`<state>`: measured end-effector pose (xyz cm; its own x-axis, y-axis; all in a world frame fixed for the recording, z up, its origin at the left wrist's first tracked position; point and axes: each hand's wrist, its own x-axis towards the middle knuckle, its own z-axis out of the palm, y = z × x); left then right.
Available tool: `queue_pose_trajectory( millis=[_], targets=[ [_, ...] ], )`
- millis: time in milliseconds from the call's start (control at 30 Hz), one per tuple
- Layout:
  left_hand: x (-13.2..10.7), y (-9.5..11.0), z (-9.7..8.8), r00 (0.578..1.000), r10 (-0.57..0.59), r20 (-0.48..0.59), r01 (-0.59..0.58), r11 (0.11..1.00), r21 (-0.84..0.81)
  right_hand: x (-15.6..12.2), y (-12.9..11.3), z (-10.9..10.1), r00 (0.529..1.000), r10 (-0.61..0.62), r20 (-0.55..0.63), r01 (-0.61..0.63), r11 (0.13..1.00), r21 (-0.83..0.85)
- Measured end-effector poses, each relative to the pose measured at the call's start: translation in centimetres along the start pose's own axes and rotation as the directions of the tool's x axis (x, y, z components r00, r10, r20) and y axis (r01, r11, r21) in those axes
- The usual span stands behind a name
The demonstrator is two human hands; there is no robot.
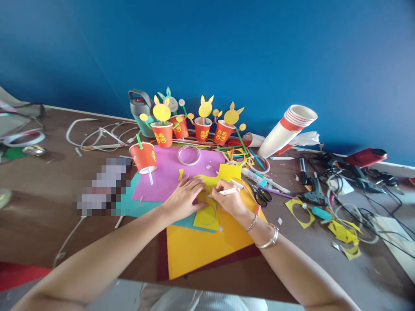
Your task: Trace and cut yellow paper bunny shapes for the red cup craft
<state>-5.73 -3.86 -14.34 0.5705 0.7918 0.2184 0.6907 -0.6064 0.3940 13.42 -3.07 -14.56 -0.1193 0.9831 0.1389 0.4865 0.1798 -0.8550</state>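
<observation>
Yellow paper (207,217) lies on stacked coloured sheets (194,250) beneath your left hand (184,198), whose fingers stretch out flat with the thumb apart, while your right hand (231,201) grips a white pen (228,191) between closed fingers, its tip near the paper.

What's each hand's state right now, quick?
Left hand: open, holding nothing visible, fingers resting on yellow paper.
Right hand: closed around a white pen.
</observation>
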Motion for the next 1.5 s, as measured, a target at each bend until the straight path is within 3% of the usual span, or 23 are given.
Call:
queue_pose_trajectory(
  millis=[1233,1300,1400,1500],
  targets=[
    [-0.1,-0.1,0.1,1.0,0.001,0.005,-0.001,1.0,0.01,0.1,0.0,0.1,0.997,0.068,0.029,-0.071,0.991,0.11],
    [-0.1,0.0,0.0,1.0,0.005,0.002,-0.005,1.0,0.009,0.2,-0.1,-0.2,0.988,0.151,0.026,-0.153,0.967,0.205],
    [0.0,0.3,-0.5,1.0,0.001,0.004,-0.001,1.0,0.007,0.6,0.0,-0.9,0.954,0.299,0.003,-0.267,0.845,0.464],
    [0.1,0.7,-1.0,1.0,-0.007,0.027,0.006,1.0,0.016,0.9,0.2,-1.5,0.925,0.376,-0.05,-0.26,0.724,0.639]
  ],
)
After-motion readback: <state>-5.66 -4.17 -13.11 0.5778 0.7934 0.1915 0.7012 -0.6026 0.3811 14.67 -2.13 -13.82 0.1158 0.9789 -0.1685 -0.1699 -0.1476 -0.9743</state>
